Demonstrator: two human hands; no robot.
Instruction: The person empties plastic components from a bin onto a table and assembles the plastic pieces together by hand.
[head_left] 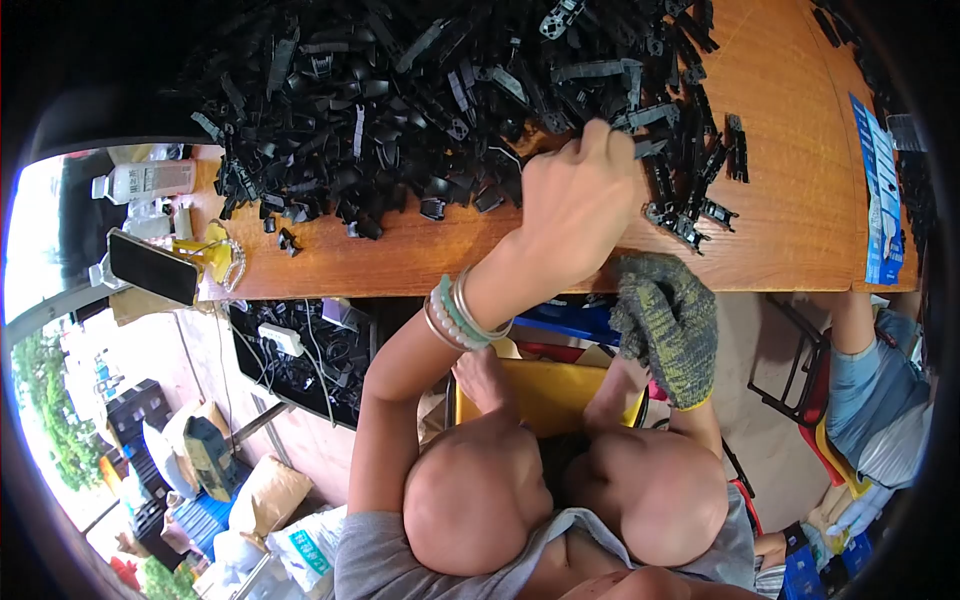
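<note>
My left hand (585, 200), bare and with bracelets (462, 312) at the wrist, is closed in a fist above the table beside the heap of black plastic parts (370, 120). A dark, pointed piece (650, 148) shows at its far side; the fingers hide what they grip. My right hand (668, 330) wears a grey and yellow knitted glove and is at the table's front edge, below the left hand. Its fingers are curled, and what they hold, if anything, is hidden. Several slim black parts (688, 228) lie just beyond it.
The wooden table (780, 200) carries a phone on a stand (155, 268), a bottle (150, 181) and a blue packet (878, 190). Beneath it are a tray of black parts (335, 385) and a yellow stool (535, 390). Another person (880, 390) sits at the right.
</note>
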